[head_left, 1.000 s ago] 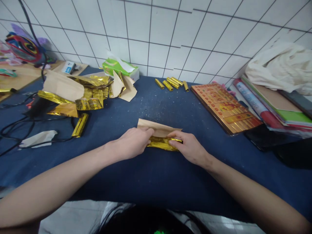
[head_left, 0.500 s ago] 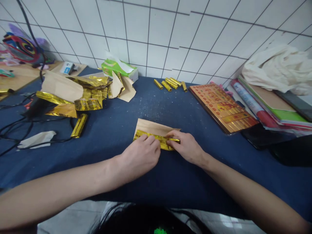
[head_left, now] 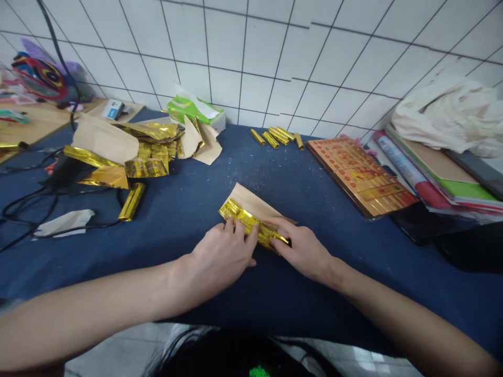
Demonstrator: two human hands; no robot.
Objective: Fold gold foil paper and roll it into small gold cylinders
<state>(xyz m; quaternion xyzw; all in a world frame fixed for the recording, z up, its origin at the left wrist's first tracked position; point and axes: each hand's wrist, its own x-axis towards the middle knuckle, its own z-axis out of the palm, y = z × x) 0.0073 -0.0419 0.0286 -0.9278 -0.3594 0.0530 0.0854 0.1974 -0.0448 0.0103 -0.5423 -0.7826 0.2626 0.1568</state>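
Observation:
A sheet of gold foil paper (head_left: 237, 210) lies slanted on the dark blue cloth, partly folded or rolled along its near side. Its plain tan side (head_left: 251, 198) faces up along the far edge. The bent fingers of my left hand (head_left: 222, 255) press onto the middle of the gold strip, its thumb lower down over the cloth. At the right end, my right hand (head_left: 306, 250) pinches the foil between thumb and fingers, and a narrow rolled end shows there. What lies under the fingers is hidden.
Several small gold rolls (head_left: 278, 136) lie near the tiled wall. An orange-gold printed pack (head_left: 361, 178) is at right, beside stacked books (head_left: 451, 178). Left are a heap of foil papers (head_left: 106, 139), another gold roll (head_left: 131, 202), black cables (head_left: 23, 209) and a green tissue box (head_left: 192, 108).
The foil paper has turned, its left end now farther from me and its right end nearer. My left fingers have spread a little; my right hand has shifted slightly nearer.

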